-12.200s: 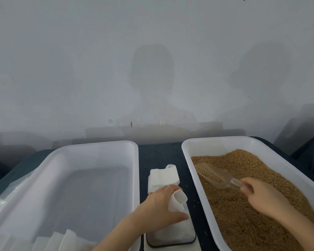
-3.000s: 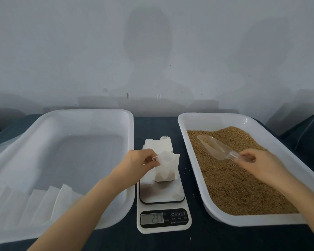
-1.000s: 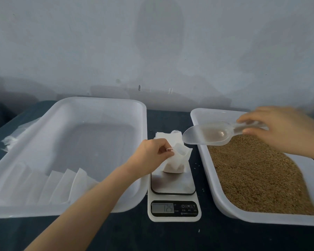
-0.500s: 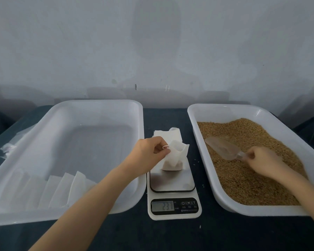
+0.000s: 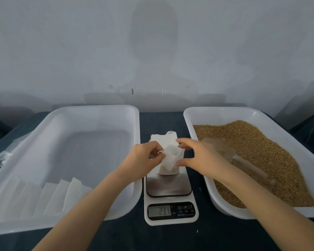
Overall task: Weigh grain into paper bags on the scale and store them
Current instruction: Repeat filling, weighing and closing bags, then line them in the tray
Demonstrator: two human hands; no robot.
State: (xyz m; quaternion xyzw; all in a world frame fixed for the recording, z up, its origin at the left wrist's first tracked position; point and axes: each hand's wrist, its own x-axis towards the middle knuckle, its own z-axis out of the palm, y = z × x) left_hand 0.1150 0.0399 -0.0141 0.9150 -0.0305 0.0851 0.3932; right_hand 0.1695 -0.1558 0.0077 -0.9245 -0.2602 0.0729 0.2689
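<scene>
Dark tabletop (image 5: 161, 120) beneath a grey wall carries a white tub (image 5: 98, 107) at nine o'clock of the scale (image 5: 168, 185) and a grain tub (image 5: 216, 109) at three o'clock. The left hand (image 5: 143, 160) pinches the nine o'clock rim of the open paper bag (image 5: 169, 163) standing on the scale's plate, while the blurred right hand (image 5: 203, 158) spreads unclenched fingers at its three o'clock side. A clear scoop (image 5: 223, 151) lies ungripped on the grain (image 5: 261, 151).

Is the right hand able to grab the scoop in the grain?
Probably yes: the scoop lies uncovered on top of the grain, right beside the right hand, which is open and holds nothing.
</scene>
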